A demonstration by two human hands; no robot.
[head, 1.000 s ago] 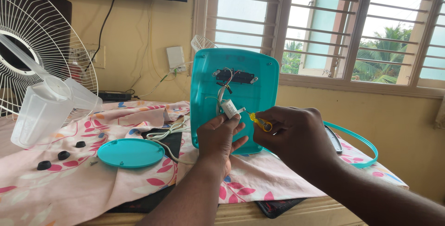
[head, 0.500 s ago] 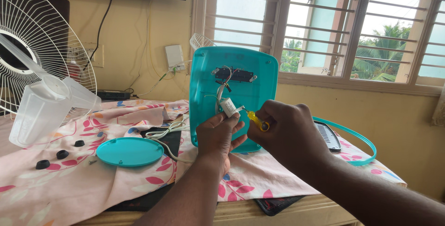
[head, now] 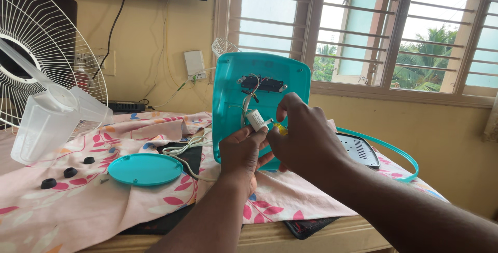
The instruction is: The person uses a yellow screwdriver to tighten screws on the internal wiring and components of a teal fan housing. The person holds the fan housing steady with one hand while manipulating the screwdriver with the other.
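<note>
- Fingers [head: 248, 134] of the left hand [head: 243, 152] were pinched shut on one small white boxy part [head: 256, 119], a capacitor by the looks of it, held right in front of the teal panel [head: 233, 92].
- Right hand [head: 306, 133] had its fingers closed around a little tool with a yellow handle [head: 280, 129], tip touching or just about touching the white part. Couldn't tell the exact contact point, too small.
- White part was tilted, long axis running from upper left down to lower right, with thin wires going up from it to a dark slot [head: 262, 83] near the top of the panel.
- One teal panel, smooth hard plastic with rounded corners, standing upright on the bench [head: 321, 229], long axis vertical, open inner side facing the camera.
- One round teal plastic lid [head: 145, 169] lay flat to the left, and one thin teal ring [head: 399, 154] lay off to the right beside a grey vented piece [head: 358, 149].
- Three small black rubbery-looking feet [head: 70, 172] sat in a loose row near the left edge.
- One floral pink cloth [head: 78, 201] covered the bench, soft and wrinkled.
- One white wire fan grille [head: 46, 45] stood on the left, with clear plastic blades [head: 46, 118] in front of it.
- One white cord [head: 187, 146] curled between lid and panel.
</note>
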